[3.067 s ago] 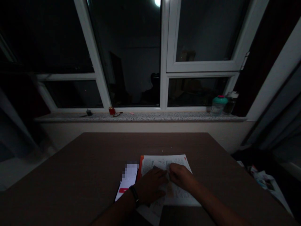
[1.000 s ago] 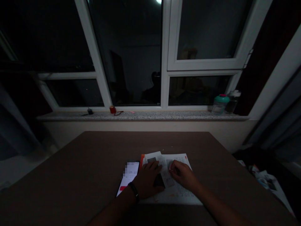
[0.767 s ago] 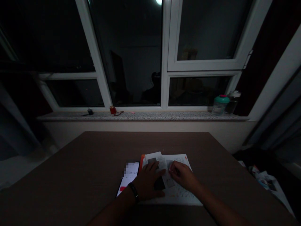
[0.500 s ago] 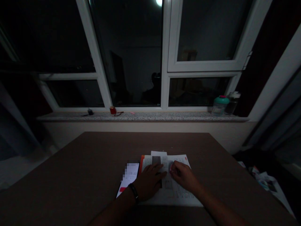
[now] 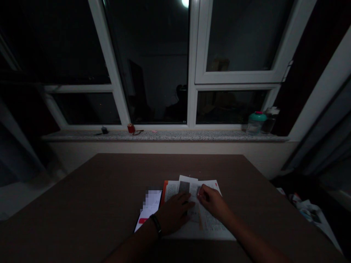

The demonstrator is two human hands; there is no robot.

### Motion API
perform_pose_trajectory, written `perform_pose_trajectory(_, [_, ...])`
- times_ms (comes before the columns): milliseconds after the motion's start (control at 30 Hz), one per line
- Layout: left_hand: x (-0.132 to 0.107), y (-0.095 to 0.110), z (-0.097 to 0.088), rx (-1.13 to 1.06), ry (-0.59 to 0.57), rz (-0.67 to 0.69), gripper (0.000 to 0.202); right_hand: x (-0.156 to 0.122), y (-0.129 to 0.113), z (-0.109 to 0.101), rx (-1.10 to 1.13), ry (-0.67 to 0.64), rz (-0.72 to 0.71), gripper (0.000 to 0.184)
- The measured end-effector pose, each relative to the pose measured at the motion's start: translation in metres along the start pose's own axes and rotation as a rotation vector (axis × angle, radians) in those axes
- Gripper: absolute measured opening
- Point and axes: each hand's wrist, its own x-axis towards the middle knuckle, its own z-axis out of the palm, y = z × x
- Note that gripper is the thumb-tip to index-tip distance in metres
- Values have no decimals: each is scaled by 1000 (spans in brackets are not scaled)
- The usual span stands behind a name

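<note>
A book or magazine with printed pages (image 5: 216, 219) lies on the table in front of me. On it rests a loose printed sheet (image 5: 188, 178), slightly turned, its top sticking out past the book's far edge. My left hand (image 5: 175, 212) lies over the sheet and the page with fingers spread. Over the sheet's right side, my right hand (image 5: 212, 201) is closed, fingertips pinched together; a small pinkish bit shows at them, too dim to name. Left of the book, partly behind my left wrist, a phone (image 5: 149, 208) lies with its screen lit.
The brown table (image 5: 82, 204) reaches to the wall below a window. On the stone sill (image 5: 175, 136) stand a red can-like item (image 5: 131, 128), a small dark object (image 5: 104, 130) and a teal-lidded bottle (image 5: 255, 122) beside a clear bottle (image 5: 271, 120). Papers (image 5: 312, 212) lie beyond the right edge.
The loose sheet has shifted a little to the right and turned slightly clockwise on the book. Both hands stay in nearly the same places.
</note>
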Motion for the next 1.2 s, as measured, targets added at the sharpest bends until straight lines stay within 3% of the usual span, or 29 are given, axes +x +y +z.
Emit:
perform_pose_trajectory(267, [0, 0, 1, -10, 13, -2, 50, -7, -5, -1, 59, -153, -51, 16])
perform_pose_trajectory(567, [1, 3, -1, 4, -8, -8, 53, 1, 0, 0, 27, -59, -47, 17])
perform_pose_trajectory(867, [-1, 3, -1, -16, 5, -5, 46, -16, -14, -1, 98, -250, -152, 17])
perform_pose_trajectory(1100, [1, 4, 4, -7, -10, -98, 61, -2, -3, 3, 24, -76, -60, 15])
perform_pose_trajectory(1200, [2, 4, 5, 4, -15, -104, 60, 0, -2, 2, 47, -90, -48, 17])
